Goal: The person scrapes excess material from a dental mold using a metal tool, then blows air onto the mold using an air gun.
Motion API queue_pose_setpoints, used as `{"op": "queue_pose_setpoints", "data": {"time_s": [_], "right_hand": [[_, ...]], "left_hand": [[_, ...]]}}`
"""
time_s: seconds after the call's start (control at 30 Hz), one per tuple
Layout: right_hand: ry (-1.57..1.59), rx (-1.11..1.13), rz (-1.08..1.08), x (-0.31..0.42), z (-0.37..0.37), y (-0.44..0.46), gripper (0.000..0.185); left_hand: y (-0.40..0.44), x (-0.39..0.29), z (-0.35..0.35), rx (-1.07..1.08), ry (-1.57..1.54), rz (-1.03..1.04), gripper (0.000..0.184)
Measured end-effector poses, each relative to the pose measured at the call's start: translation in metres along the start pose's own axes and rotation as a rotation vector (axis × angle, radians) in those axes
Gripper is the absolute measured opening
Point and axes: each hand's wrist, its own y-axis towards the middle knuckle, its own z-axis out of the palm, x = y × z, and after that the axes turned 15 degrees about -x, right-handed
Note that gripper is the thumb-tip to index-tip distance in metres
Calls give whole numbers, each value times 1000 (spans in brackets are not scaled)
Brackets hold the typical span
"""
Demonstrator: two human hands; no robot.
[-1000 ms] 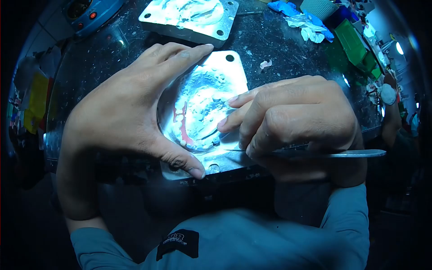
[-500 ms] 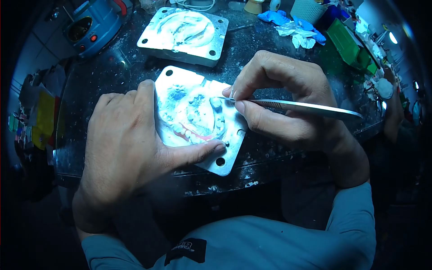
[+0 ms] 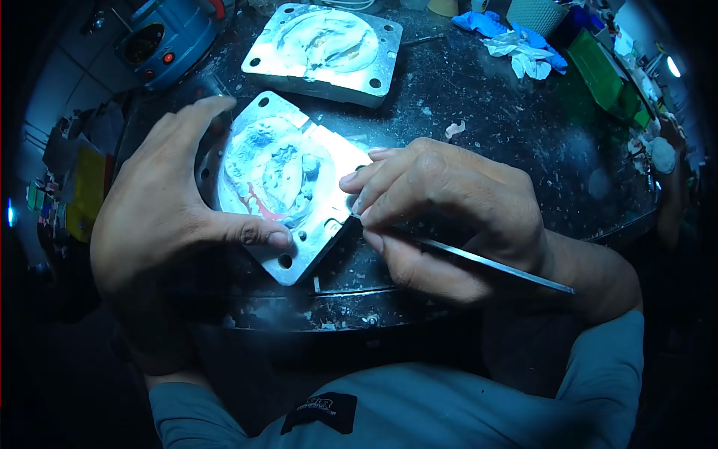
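A metal dental flask half [image 3: 295,266] with a plaster mould lies on the bench, a denture piece [image 3: 258,203] with pink base and pale teeth set in the plaster. My left hand [image 3: 161,202] curves around the flask's left side, fingers spread apart. Its thumb reaches over the near rim; whether it presses there I cannot tell. At the flask's right edge is my right hand [image 3: 456,217], closed on slim metal tweezers [image 3: 497,266]. The tips are mostly hidden by the fingers, and other fingertips of this hand appear to touch the flask's edge.
Another plaster-filled flask half [image 3: 321,49] sits behind the first. A blue machine [image 3: 168,45] stands at the back left. Crumpled gloves [image 3: 523,52] and a green box [image 3: 598,71] lie back right. The bench's front edge [image 3: 351,318] runs near my body.
The flask half has turned and shifted left. My left fingers have spread wider away from it. My right hand has moved from over the plaster to the right edge, tweezers now angled downward.
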Motion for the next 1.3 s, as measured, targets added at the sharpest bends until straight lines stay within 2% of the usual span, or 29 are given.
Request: {"op": "queue_pose_setpoints", "data": {"time_s": [0.1, 0.3, 0.5, 0.77, 0.87, 1.3], "right_hand": [[2, 17, 44, -3, 7, -3, 17], [-1, 10, 63, -5, 11, -1, 14], [24, -50, -33, -17, 23, -4, 15], [2, -48, 9, -15, 20, -3, 14], [-1, 22, 154, -4, 13, 0, 10], [-65, 44, 67, -4, 13, 1, 12]], "left_hand": [[5, 10, 11, -152, -162, 309, 137], [23, 12, 28, -5, -174, 512, 132], [23, 11, 46, 56, -299, 509, 119], [23, 2, 46, 24, -335, 514, 108], [23, 4, 48, 7, -326, 522, 109], [22, 4, 53, -9, -286, 537, 109]]}}
